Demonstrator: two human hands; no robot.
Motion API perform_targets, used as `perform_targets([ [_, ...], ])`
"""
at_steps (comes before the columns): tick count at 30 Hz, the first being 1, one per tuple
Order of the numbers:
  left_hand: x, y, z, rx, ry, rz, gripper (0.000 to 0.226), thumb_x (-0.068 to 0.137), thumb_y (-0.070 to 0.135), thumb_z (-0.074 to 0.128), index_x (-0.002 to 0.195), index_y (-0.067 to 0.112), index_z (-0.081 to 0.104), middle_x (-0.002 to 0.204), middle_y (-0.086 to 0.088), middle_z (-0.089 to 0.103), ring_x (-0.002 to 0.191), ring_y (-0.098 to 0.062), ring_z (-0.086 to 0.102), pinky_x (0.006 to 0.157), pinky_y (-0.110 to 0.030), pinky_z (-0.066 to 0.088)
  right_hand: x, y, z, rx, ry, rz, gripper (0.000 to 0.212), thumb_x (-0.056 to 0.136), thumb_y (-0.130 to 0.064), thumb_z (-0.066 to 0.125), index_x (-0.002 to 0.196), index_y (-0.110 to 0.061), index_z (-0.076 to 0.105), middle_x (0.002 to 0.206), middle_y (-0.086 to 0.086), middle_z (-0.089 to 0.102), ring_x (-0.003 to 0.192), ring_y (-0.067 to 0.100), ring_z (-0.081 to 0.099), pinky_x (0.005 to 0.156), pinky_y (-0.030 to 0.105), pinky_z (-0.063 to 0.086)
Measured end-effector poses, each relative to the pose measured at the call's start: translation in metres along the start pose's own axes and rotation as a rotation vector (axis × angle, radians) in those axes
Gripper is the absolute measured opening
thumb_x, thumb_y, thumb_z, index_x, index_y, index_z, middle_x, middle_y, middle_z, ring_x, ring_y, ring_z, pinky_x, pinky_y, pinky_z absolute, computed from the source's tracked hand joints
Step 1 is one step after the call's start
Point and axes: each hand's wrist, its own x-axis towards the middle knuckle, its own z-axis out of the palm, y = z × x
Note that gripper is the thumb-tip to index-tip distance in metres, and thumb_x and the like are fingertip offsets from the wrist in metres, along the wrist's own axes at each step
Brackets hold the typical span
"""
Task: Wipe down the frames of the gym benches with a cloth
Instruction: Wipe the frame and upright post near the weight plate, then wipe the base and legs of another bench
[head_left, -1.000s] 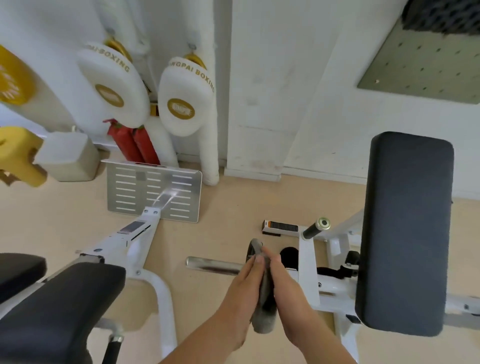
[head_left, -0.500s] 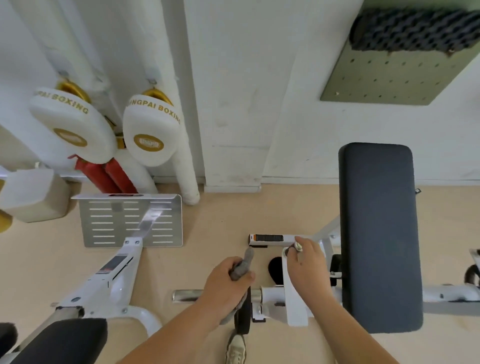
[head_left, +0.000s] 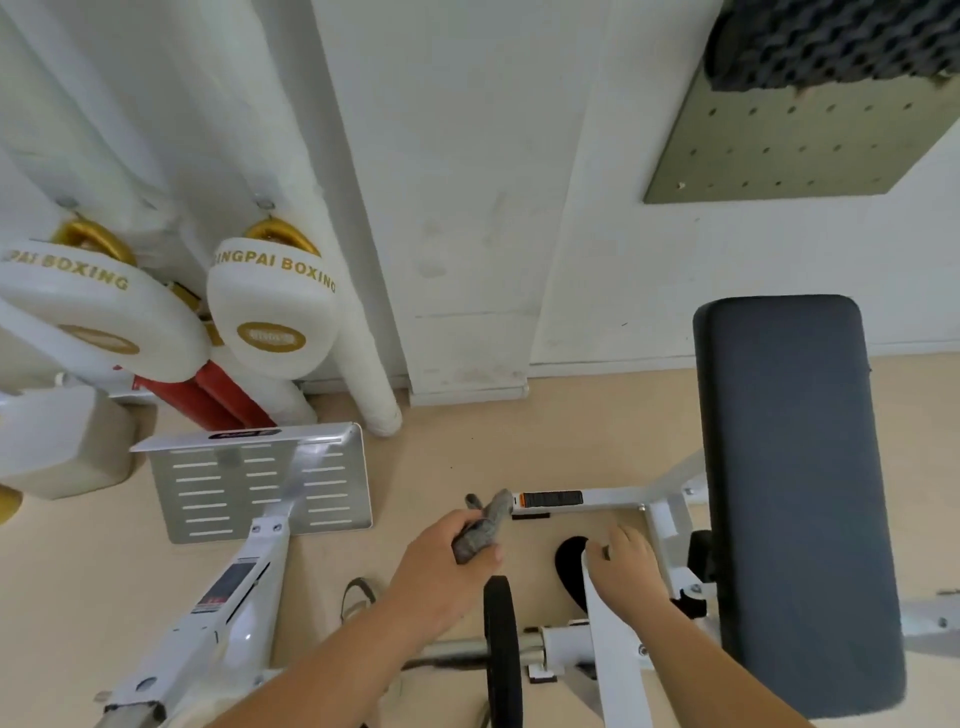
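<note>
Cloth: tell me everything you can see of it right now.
The cloth is grey, mottled, soft-looking fabric, bunched into a thick roll. The left hand grips its middle in a fist; two twisted ends stick out past the thumb towards the white frame bar. Whether it touches the bar is unclear.

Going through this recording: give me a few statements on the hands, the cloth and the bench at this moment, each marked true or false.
1. The left hand grips the grey cloth. True.
2. The right hand also holds the cloth. False: it grips the top of the white frame upright, apart from the cloth.
3. The bench pad is red. False: it is dark grey.
4. Two white boxing pads are by the wall. True.
5. A black weight plate sits on a bar below the left hand in the picture. True.
</note>
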Motion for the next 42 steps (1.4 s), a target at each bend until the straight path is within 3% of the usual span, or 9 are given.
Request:
perform_targets([
  [5, 0.058, 0.003, -0.031, 0.05, -0.101, 0.037, 0.015, 0.1, 0.049, 0.058, 0.103, 0.035, 0.062, 0.081, 0.004, 0.07, 0.067, -0.006, 0.064, 0.066, -0.022, 0.054, 0.021, -0.012, 0.01, 0.101, 0.023, 0.162, 0.026, 0.097, -0.041, 0.041, 0.083, -0.018, 0.042, 0.103, 0.0, 0.052, 0.105, 0.024, 0.048, 0.092, 0.038, 0.042],
  [11, 0.119, 0.011, -0.038, 0.183, -0.297, 0.077, 0.02, 0.1, 0.051, 0.054, 0.092, 0.035, 0.063, 0.075, 0.013, 0.068, 0.068, 0.0, 0.062, 0.065, -0.017, 0.048, 0.047, 0.009, 0.024, 0.266, -0.039, 0.293, 0.067, 0.079, -0.073, 0.021, 0.108, -0.022, 0.052, 0.122, -0.008, 0.046, 0.135, 0.024, 0.04, 0.119, 0.05, 0.03],
  [14, 0.138, 0.02, -0.029, 0.227, -0.396, 0.079, 0.022, 0.098, 0.052, 0.057, 0.088, 0.034, 0.064, 0.075, 0.009, 0.069, 0.068, -0.006, 0.063, 0.071, -0.031, 0.053, 0.025, -0.023, -0.004, 0.407, -0.002, 0.329, 0.055, 0.105, -0.053, 0.032, 0.148, -0.022, 0.046, 0.146, -0.004, 0.042, 0.149, 0.017, 0.025, 0.125, 0.046, 0.014],
  [17, 0.148, 0.036, -0.013, 0.259, -0.432, 0.106, 0.023, 0.098, 0.051, 0.057, 0.089, 0.031, 0.063, 0.075, 0.006, 0.069, 0.062, -0.005, 0.061, 0.064, -0.027, 0.049, 0.029, -0.019, -0.003, 0.432, -0.003, 0.305, 0.038, 0.096, -0.064, 0.029, 0.111, -0.042, 0.056, 0.113, -0.015, 0.043, 0.121, 0.016, 0.039, 0.111, 0.041, 0.03],
  [20, 0.153, 0.047, 0.001, 0.241, -0.43, 0.111, 0.021, 0.102, 0.042, 0.056, 0.093, 0.025, 0.064, 0.068, 0.005, 0.064, 0.051, 0.0, 0.053, 0.051, -0.015, 0.043, 0.054, 0.008, 0.021, 0.39, -0.018, 0.29, 0.035, 0.079, -0.073, 0.015, 0.085, -0.043, 0.032, 0.109, -0.012, 0.033, 0.113, 0.02, 0.041, 0.108, 0.042, 0.034],
  [24, 0.166, 0.06, 0.014, 0.348, -0.459, 0.156, 0.022, 0.1, 0.039, 0.058, 0.09, 0.02, 0.063, 0.069, -0.003, 0.062, 0.053, -0.008, 0.053, 0.051, -0.025, 0.046, 0.05, 0.001, 0.014, 0.434, 0.039, 0.27, 0.067, 0.089, -0.069, 0.019, 0.127, -0.026, 0.054, 0.13, -0.015, 0.05, 0.137, 0.021, 0.037, 0.117, 0.04, 0.028],
  [26, 0.179, 0.068, 0.02, 0.401, -0.46, 0.204, 0.018, 0.097, 0.038, 0.063, 0.091, 0.022, 0.067, 0.08, -0.005, 0.065, 0.064, -0.016, 0.061, 0.053, -0.025, 0.049, 0.047, 0.0, 0.013, 0.446, 0.063, 0.288, 0.058, 0.106, -0.049, 0.029, 0.158, -0.024, 0.035, 0.149, -0.008, 0.043, 0.147, 0.021, 0.029, 0.122, 0.04, 0.023],
  [30, 0.211, 0.087, 0.039, 0.509, -0.609, 0.28, 0.009, 0.096, 0.038, 0.066, 0.098, 0.041, 0.058, 0.097, 0.013, 0.067, 0.09, -0.009, 0.065, 0.068, -0.008, 0.045, 0.044, -0.002, 0.022, 0.444, 0.179, 0.313, 0.047, 0.109, -0.037, 0.035, 0.155, -0.031, 0.037, 0.135, -0.016, 0.046, 0.132, 0.012, 0.038, 0.113, 0.03, 0.033],
  [42, 0.31, 0.067, 0.08, 0.696, -1.005, 0.299, 0.009, 0.097, 0.039, 0.064, 0.103, 0.037, 0.057, 0.096, 0.0, 0.071, 0.086, -0.018, 0.069, 0.079, -0.04, 0.057, 0.066, -0.043, 0.032, 0.474, 0.337, 0.766, 0.049, 0.106, -0.033, 0.036, 0.154, -0.02, 0.033, 0.15, 0.0, 0.037, 0.14, 0.021, 0.032, 0.119, 0.037, 0.03],
])
